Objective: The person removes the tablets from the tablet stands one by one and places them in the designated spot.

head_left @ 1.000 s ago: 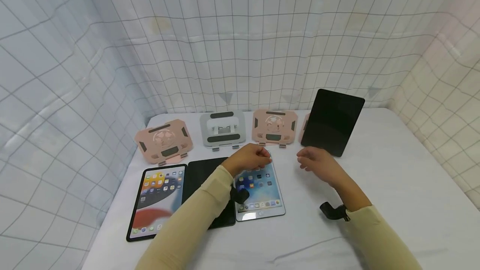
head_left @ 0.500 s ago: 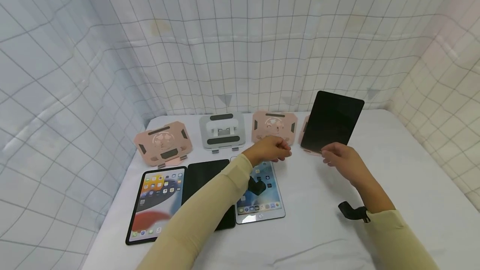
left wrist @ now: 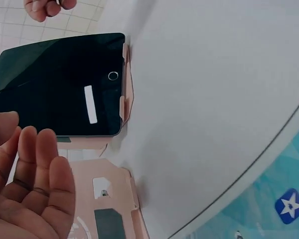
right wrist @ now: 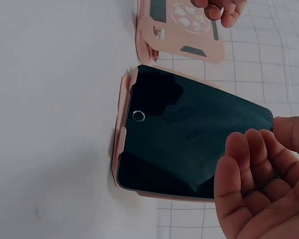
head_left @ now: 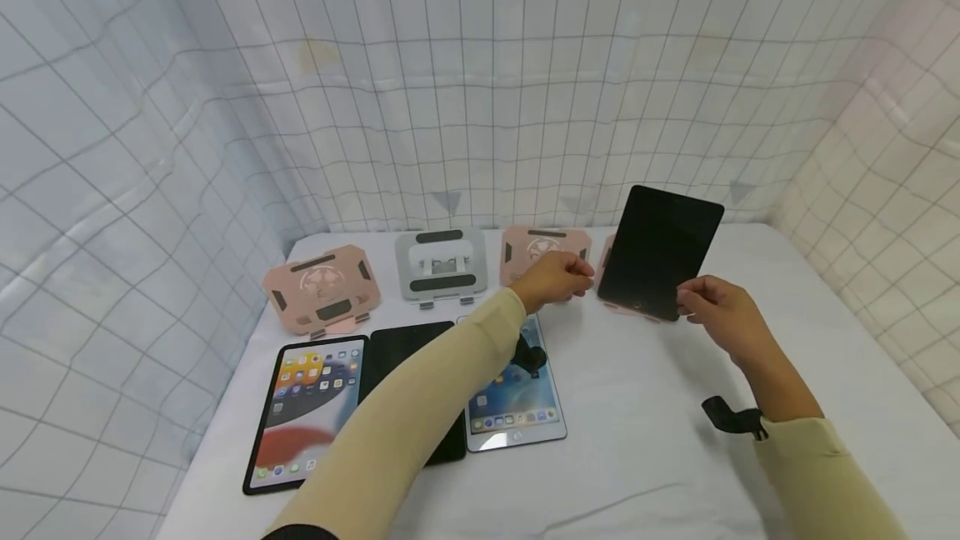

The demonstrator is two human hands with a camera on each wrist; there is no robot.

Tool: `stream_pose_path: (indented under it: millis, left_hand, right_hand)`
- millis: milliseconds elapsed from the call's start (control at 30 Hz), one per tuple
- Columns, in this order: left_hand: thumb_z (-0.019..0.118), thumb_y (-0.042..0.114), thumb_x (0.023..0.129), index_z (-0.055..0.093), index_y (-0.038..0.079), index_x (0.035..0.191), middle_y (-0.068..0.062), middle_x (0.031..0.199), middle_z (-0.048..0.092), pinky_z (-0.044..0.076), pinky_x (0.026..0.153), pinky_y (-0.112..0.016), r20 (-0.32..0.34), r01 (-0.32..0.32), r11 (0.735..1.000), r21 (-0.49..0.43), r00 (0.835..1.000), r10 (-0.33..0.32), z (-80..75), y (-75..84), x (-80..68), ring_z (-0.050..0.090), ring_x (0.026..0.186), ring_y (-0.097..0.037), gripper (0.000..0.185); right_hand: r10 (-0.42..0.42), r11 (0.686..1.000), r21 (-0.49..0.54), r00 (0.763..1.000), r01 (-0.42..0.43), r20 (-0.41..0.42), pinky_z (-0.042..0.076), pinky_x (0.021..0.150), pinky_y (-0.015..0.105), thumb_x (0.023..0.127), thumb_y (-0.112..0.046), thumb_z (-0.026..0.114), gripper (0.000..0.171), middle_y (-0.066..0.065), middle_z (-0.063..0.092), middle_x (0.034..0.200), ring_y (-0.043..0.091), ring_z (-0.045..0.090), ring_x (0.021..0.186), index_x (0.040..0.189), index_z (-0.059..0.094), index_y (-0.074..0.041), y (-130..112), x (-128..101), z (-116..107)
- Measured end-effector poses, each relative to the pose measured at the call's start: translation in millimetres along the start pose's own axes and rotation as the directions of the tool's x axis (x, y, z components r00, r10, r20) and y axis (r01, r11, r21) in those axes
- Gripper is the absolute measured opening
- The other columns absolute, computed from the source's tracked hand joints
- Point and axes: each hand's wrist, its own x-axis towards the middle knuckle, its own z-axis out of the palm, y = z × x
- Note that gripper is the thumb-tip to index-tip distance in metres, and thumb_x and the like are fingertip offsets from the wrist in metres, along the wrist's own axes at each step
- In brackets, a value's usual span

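Observation:
A black tablet point(head_left: 660, 252) with a round home button leans tilted on a pink stand point(right wrist: 122, 139), whose small lips hold its lower edge. My right hand point(head_left: 723, 315) is beside the tablet's lower right side, fingers loosely bent; whether they touch the edge I cannot tell. My left hand point(head_left: 557, 280) hovers in front of another pink stand point(head_left: 517, 248), left of the tablet, holding nothing. In the left wrist view the left hand's fingers point(left wrist: 45, 164) are relaxed, palm showing. The right hand's fingers point(right wrist: 239, 159) overlap the tablet's screen in the right wrist view.
A grey stand point(head_left: 441, 263) and a pink stand point(head_left: 322, 290) stand along the back left. Lying in front are a tablet with a lit screen point(head_left: 307, 407), a black tablet point(head_left: 405, 344) and a white-framed lit tablet point(head_left: 517, 407). A gridded curtain point(head_left: 480, 90) surrounds the white table.
Both hands have moved to the right, the left one also a little farther away. The right hand has come to the standing tablet's lower right side. The tablets and stands have stayed put.

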Motion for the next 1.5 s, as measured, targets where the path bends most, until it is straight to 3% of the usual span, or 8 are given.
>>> stream_pose_path:
  millis: [133,300,433,600,900,1100,1233,1500]
  left_hand:
    - [0.064,0.015,0.098,0.065,0.003,0.113,-0.002,0.096,0.067,0.055,0.083,-0.034,-0.01,-0.058,0.998,-0.007,0.998,0.058,4.5,6.0,12.3,0.063,0.089,-0.015,0.019]
    - [0.063,0.015,0.099,0.065,0.007,0.108,0.0,0.094,0.065,0.051,0.074,-0.023,-0.007,-0.141,0.989,0.037,0.99,0.142,8.4,13.4,26.4,0.063,0.087,-0.013,0.012]
    - [0.061,0.019,0.1,0.066,0.008,0.109,0.001,0.097,0.064,0.05,0.077,-0.022,-0.048,-0.176,0.98,0.099,0.982,0.181,9.7,19.6,34.2,0.06,0.088,-0.012,0.015]
    - [0.059,0.021,0.101,0.066,0.01,0.115,0.004,0.101,0.065,0.049,0.081,-0.02,-0.105,-0.163,0.98,0.11,0.979,0.175,13.3,25.8,43.5,0.06,0.09,-0.01,0.019]
    - [0.057,0.02,0.101,0.066,0.009,0.121,-0.001,0.118,0.065,0.049,0.087,-0.022,-0.231,-0.158,0.98,0.119,0.956,0.182,19.5,37.7,53.6,0.06,0.105,-0.012,0.024]
    - [0.056,0.022,0.102,0.06,0.013,0.134,0.001,0.13,0.061,0.049,0.092,-0.024,-0.292,-0.115,0.984,0.136,0.945,0.15,23.8,48.1,60.4,0.058,0.115,-0.013,0.034]
    - [0.055,0.024,0.102,0.056,0.014,0.14,0.002,0.136,0.06,0.046,0.098,-0.023,-0.287,-0.087,0.986,0.144,0.95,0.126,23.0,54.6,64.9,0.055,0.122,-0.013,0.039]
    - [0.056,0.02,0.102,0.052,0.014,0.143,-0.001,0.135,0.059,0.048,0.096,-0.026,-0.252,-0.079,0.995,0.068,0.963,0.094,24.9,59.1,64.2,0.054,0.123,-0.016,0.042]
  right_hand:
    - [0.002,1.0,-0.005,1.0,-0.003,-0.03,0.052,0.074,0.014,0.106,-0.03,0.048,0.041,0.026,0.06,0.115,0.007,0.061,0.088,0.121,0.055,0.008,0,7,-12]
    - [0.022,0.999,-0.024,0.998,-0.024,-0.065,0.051,0.073,0.011,0.106,-0.031,0.046,0.041,0.025,0.059,0.116,0.011,0.062,0.089,0.121,0.054,0.007,0,18,-24]
    - [0.021,1.0,-0.009,0.995,-0.022,-0.093,0.051,0.072,0.011,0.105,-0.031,0.046,0.042,0.025,0.059,0.115,0.008,0.061,0.088,0.12,0.054,0.008,2,28,-29]
    - [0.048,0.999,0.017,0.99,-0.046,-0.132,0.051,0.071,0.011,0.105,-0.028,0.048,0.041,0.023,0.058,0.113,0.001,0.059,0.084,0.121,0.053,0.009,8,36,-33]
    - [0.132,0.989,0.092,0.972,-0.116,-0.193,0.051,0.073,0.011,0.105,-0.034,0.046,0.043,0.02,0.054,0.123,0.01,0.057,0.096,0.127,0.049,0.003,9,52,-30]
    - [0.159,0.975,0.195,0.945,-0.105,-0.287,0.051,0.071,0.011,0.103,-0.028,0.05,0.024,0.005,0.055,0.107,0.006,0.059,0.087,0.115,0.054,-0.007,8,56,-25]
    - [0.173,0.966,0.237,0.937,-0.102,-0.303,0.052,0.071,0.012,0.103,-0.027,0.051,0.018,0.001,0.054,0.104,0.005,0.059,0.085,0.112,0.053,-0.012,8,59,-22]
    - [0.171,0.965,0.246,0.93,-0.091,-0.324,0.053,0.073,0.015,0.104,-0.027,0.05,0.013,-0.001,0.054,0.102,0.009,0.06,0.086,0.111,0.053,-0.016,12,63,-21]
